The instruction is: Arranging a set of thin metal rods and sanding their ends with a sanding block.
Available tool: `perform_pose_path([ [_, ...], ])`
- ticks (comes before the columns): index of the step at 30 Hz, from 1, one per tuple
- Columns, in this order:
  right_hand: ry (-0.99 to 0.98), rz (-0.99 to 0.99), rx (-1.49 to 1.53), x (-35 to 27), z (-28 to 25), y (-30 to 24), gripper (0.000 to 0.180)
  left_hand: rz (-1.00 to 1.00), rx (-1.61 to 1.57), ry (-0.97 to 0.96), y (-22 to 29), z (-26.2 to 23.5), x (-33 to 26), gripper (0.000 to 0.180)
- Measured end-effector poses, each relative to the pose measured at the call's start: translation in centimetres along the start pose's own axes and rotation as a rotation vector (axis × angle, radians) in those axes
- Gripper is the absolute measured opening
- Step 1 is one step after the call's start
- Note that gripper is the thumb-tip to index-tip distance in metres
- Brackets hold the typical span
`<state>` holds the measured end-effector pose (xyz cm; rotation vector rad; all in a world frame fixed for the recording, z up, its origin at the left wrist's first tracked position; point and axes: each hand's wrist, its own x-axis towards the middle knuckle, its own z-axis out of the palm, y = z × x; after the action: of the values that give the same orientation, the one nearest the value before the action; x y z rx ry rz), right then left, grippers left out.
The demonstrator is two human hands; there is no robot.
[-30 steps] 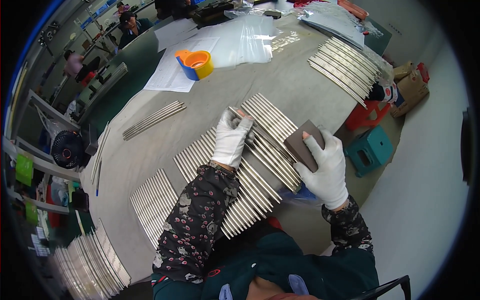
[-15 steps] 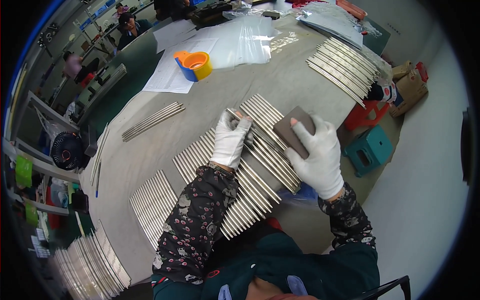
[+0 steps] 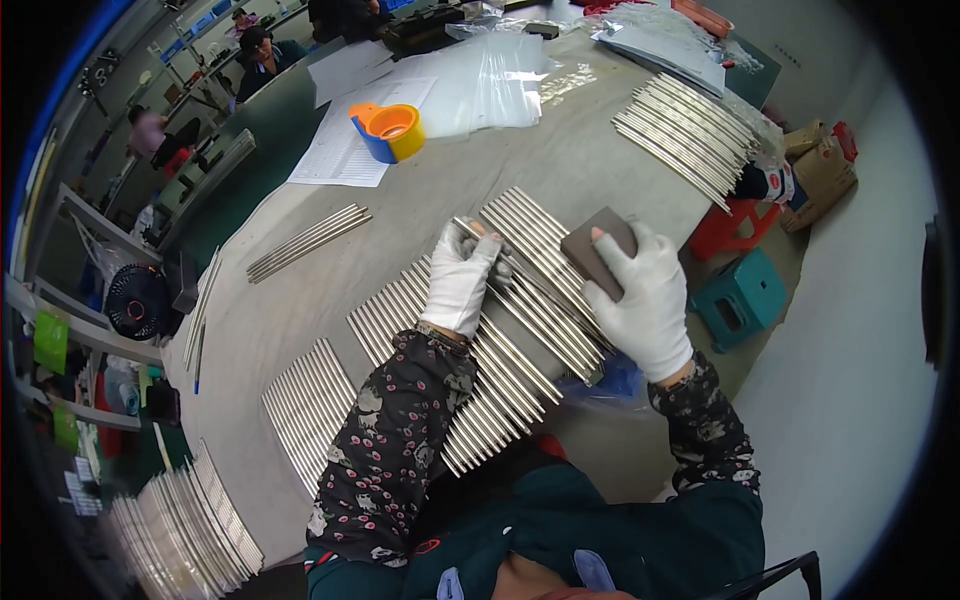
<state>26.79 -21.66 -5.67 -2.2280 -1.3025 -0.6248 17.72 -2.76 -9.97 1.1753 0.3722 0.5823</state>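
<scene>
My right hand [image 3: 645, 295], in a white glove with bare fingertips, grips a dark brown rectangular block [image 3: 598, 248], perhaps a sanding sponge. It is beside the right edge of a row of shiny metal rods [image 3: 540, 240]. My gloved left hand [image 3: 462, 275] is closed on the upper end of a metal rod [image 3: 478, 232], its fingers curled with the tips together. Under and around my left forearm lies another row of metal rods [image 3: 500, 385], side by side on the grey table [image 3: 290, 320].
More rods lie in a bundle [image 3: 685, 140] at the far right, a small group [image 3: 308, 243] at left, and a stack [image 3: 185, 530] at lower left. A tape roll [image 3: 395, 132] sits on printed sheets [image 3: 340, 160]. A teal stool [image 3: 740, 300] stands right of the table.
My right hand has moved a little to the right with the brown block, away from the rods. My left hand stays in place.
</scene>
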Motion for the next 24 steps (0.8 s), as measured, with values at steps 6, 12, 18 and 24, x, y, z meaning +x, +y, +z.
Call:
perform_pose_path([
  [6, -0.045, 0.066, -0.094, 0.7, 0.2, 0.1, 0.044, 0.015, -0.015, 0.013, -0.3, -0.3, 0.0, 0.013],
  [12, -0.131, -0.077, 0.026, -0.7, 0.2, -2.3, 0.049, -0.013, -0.03, 0.032, -0.3, -0.4, 0.2, 0.013],
  [18, -0.111, -0.293, 0.237, -0.8, -0.6, -3.3, 0.046, -0.025, -0.05, 0.005, 0.0, -0.2, -0.3, 0.013],
  [24, -0.075, -0.139, 0.163, -0.5, -0.6, -2.2, 0.048, -0.003, -0.04, -0.031, -0.2, -0.5, 0.4, 0.015],
])
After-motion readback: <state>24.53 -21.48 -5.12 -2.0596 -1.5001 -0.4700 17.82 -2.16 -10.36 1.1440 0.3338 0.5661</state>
